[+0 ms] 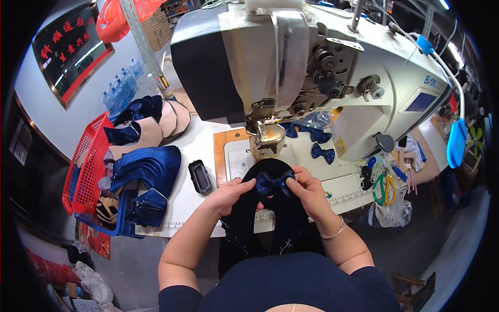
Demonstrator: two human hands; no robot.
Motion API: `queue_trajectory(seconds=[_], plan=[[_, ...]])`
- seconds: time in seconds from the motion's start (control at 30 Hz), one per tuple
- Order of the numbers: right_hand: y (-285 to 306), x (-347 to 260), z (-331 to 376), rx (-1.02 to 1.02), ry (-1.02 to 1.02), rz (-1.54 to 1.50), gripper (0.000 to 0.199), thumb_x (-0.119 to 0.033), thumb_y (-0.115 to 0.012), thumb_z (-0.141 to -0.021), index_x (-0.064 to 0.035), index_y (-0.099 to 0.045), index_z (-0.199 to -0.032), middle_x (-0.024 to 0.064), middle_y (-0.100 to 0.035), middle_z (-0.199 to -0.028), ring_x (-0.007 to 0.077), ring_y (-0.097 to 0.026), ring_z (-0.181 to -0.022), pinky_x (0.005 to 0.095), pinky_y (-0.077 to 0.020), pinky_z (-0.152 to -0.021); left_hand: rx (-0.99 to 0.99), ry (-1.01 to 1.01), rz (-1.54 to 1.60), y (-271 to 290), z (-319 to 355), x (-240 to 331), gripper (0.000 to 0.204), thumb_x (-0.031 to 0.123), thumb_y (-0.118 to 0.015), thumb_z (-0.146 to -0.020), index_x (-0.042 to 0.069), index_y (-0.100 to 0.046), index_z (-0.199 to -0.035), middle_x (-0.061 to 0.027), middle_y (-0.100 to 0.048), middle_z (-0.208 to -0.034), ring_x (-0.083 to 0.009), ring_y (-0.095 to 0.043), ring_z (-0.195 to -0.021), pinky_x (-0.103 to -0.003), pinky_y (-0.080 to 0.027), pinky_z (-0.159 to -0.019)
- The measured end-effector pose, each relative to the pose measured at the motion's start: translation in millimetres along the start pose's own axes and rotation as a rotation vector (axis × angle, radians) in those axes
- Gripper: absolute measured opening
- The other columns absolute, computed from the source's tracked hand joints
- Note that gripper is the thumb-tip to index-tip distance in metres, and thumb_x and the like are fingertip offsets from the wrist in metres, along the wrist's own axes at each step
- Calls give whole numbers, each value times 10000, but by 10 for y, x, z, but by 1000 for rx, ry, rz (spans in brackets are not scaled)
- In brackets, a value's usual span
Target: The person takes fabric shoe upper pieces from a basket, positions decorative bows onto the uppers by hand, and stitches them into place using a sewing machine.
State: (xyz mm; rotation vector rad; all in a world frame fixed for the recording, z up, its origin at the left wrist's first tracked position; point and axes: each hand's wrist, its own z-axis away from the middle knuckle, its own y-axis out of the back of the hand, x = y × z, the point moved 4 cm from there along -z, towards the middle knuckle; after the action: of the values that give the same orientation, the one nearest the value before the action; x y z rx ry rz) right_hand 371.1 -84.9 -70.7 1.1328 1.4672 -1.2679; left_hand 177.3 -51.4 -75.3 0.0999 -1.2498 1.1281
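Note:
Between my hands is a dark velvet shoe upper [240,214], U-shaped, its curved end toward the sewing machine [202,67] and loose threads at its lower ends. A shiny navy bow [271,184] lies across the curved part. My left hand [235,196] pinches the upper at the bow's left side, thumb on top. With thumb and fingers, my right hand [310,193] grips the bow's right end against the velvet. Fingertips show through the gap in the upper. The machine's needle area [267,139] is just beyond, apart from the piece.
More navy bows [323,153] lie beyond the needle area. To the left are a black oblong holder [199,176], stacked blue velvet uppers [150,164] and a red basket [86,169]. Green-handled scissors [381,190] and thread lie at right. A ruler strip [353,195] runs along the table's front edge.

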Motion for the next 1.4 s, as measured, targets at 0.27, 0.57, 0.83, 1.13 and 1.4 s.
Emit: queue_trajectory(seconds=[0.27,0.57,0.83,1.13,1.4], plan=[[-84,52,44,43,158,332,128,-111,-692,-786,2,-634,-778,81,-536,-1030,171,-536,-929,265,-427,-805,-42,-10,120,93,31,-138,410,353,-438,-966,1,-550,-1144,-144,-647,-1011,-185,-630,-726,-312,-548,-675],[-155,-35,67,8,141,463,154,-116,-695,-776,4,-609,-732,78,-553,-965,190,-551,-877,278,-435,-777,-51,-46,125,169,61,-207,407,350,-434,-967,3,-546,-1148,-148,-639,-1031,-211,-640,-777,-334,-548,-708],[-174,-8,90,67,201,472,152,-105,-703,-762,6,-606,-724,93,-563,-984,209,-563,-892,292,-440,-788,-85,-63,150,165,86,-213,408,325,-475,-947,-21,-542,-1153,-147,-637,-1042,-224,-644,-816,-343,-545,-736],[-202,-17,143,99,280,570,189,-107,-712,-744,6,-578,-673,95,-549,-905,221,-562,-814,298,-452,-726,128,-123,-182,-11,126,-76,311,72,-708,-763,-37,-598,-1033,-136,-669,-911,-204,-655,-702,-317,-550,-667],[-32,129,72,179,94,389,331,-115,-748,-733,-8,-569,-990,40,-585,-934,111,-549,-864,251,-457,-766,98,-178,-147,-3,140,-95,275,49,-702,-769,-38,-606,-1011,-129,-670,-886,-185,-648,-683,-298,-549,-643]])
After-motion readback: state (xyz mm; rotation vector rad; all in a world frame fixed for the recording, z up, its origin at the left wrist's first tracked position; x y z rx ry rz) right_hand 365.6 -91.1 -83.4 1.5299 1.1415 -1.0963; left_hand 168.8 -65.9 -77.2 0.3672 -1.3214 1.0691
